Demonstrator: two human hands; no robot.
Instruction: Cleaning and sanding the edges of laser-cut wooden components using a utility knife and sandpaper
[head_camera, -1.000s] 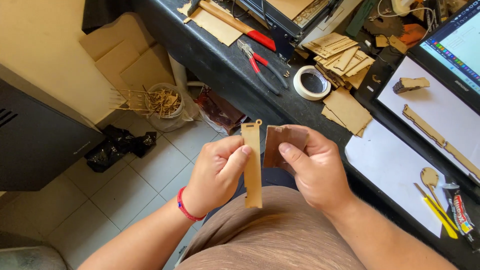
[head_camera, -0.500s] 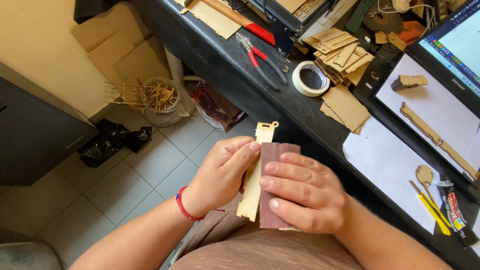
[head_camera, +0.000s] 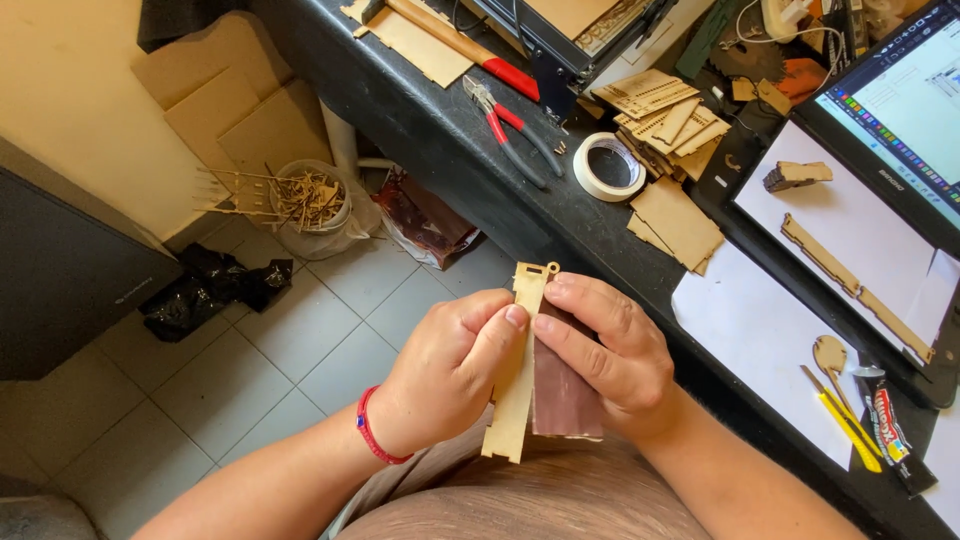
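My left hand (head_camera: 450, 365) pinches a long, thin cut-out wooden strip (head_camera: 515, 400) held edge-up over my lap; the strip has a small ring at its top end. My right hand (head_camera: 605, 355) holds a reddish-brown sheet of sandpaper (head_camera: 565, 400) pressed flat against the strip's right side. A red band is on my left wrist. Both hands touch at the strip's upper part.
A black workbench (head_camera: 440, 130) runs along the right, carrying red-handled pliers (head_camera: 510, 130), a roll of tape (head_camera: 610, 168), stacked wooden cut-outs (head_camera: 670, 120), a laptop (head_camera: 890, 130), white paper with wooden parts, and a yellow knife (head_camera: 845, 420). A bucket of wood scraps (head_camera: 310, 200) stands on the tiled floor.
The hands have come together: the sandpaper, held apart from the strip a second ago, now lies against its side, and it has slid along the strip.
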